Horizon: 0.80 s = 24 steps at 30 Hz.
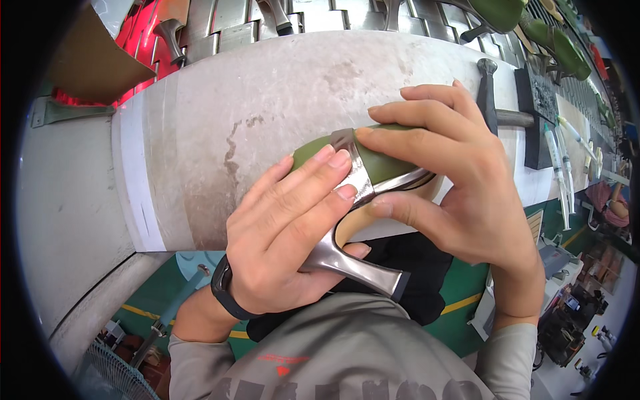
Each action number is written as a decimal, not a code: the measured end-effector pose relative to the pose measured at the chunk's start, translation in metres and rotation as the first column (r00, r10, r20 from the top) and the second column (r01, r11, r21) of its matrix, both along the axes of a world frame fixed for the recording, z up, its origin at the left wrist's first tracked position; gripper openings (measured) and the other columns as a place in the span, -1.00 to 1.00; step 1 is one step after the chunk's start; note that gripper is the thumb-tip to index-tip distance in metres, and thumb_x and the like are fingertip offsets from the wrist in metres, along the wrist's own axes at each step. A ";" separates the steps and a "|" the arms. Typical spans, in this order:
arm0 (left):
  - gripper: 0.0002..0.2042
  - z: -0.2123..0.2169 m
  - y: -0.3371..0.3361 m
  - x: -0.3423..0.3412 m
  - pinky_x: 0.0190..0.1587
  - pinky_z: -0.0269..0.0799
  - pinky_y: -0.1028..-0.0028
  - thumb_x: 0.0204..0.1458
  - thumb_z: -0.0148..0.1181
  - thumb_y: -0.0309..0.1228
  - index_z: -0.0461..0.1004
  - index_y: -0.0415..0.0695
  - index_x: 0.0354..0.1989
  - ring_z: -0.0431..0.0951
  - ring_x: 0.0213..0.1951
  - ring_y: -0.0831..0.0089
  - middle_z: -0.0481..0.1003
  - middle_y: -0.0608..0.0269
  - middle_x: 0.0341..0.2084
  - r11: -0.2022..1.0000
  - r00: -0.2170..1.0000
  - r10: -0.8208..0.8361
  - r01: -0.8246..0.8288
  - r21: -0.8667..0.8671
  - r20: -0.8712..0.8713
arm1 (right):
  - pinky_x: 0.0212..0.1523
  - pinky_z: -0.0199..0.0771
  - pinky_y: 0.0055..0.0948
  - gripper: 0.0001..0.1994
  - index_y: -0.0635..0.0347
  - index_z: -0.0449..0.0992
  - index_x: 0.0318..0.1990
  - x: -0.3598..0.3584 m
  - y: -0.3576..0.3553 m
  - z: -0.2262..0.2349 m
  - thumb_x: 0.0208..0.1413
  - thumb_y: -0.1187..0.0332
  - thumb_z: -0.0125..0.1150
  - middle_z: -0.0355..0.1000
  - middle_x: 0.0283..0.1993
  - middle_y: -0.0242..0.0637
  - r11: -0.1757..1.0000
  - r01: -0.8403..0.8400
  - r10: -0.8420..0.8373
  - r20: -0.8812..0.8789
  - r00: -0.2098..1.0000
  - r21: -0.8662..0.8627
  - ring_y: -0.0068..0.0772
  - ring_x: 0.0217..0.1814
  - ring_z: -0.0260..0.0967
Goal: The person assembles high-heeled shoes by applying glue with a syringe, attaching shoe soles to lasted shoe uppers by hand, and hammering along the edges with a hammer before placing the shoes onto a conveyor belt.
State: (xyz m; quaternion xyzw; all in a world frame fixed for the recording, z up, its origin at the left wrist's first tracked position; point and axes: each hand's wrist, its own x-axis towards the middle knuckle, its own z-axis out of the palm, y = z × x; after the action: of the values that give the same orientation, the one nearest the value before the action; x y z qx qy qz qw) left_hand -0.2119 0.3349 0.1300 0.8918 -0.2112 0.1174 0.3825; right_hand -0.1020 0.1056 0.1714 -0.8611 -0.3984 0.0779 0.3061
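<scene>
A green high-heeled shoe [385, 168] lies between my two hands, over the near edge of the worktable. Its slim, shiny metallic heel [365, 272] points toward me and to the right. Across the green upper runs a shiny grey-brown band [351, 163]. My left hand [287, 230] is closed round the heel end, its fingertips lying on the band and its thumb below by the heel. With my right hand [460, 177] I grip the toe end: the index finger rests on the upper beside the band, the thumb against the sole edge, and the other fingers are raised.
To the right on the table are a hammer [489, 93], a black block [537, 110] and several syringes [555, 157]. Beyond the table runs a metal slatted conveyor [233, 33] carrying more green shoes [563, 50]. A brown sheet [93, 57] stands at the far left.
</scene>
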 end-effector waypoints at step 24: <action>-0.41 -0.012 0.000 -0.004 0.33 0.43 -0.08 0.12 0.50 -0.13 0.50 -0.24 0.21 0.62 0.23 -0.09 0.58 -0.20 0.18 0.999 0.999 -0.031 0.031 -0.009 0.011 | 0.43 0.15 0.20 -0.35 0.06 0.73 0.04 0.009 0.003 0.006 -0.17 -0.16 0.56 0.61 0.14 -0.30 0.985 -0.092 0.099 0.042 0.994 -0.148 -0.04 0.17 0.45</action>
State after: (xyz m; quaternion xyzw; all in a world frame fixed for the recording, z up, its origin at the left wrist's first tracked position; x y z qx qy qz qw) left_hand -0.2154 0.3349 0.1181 0.8861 -0.2265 0.1173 0.3869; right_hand -0.0932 0.1082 0.1778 -0.8628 -0.4399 0.1000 0.2282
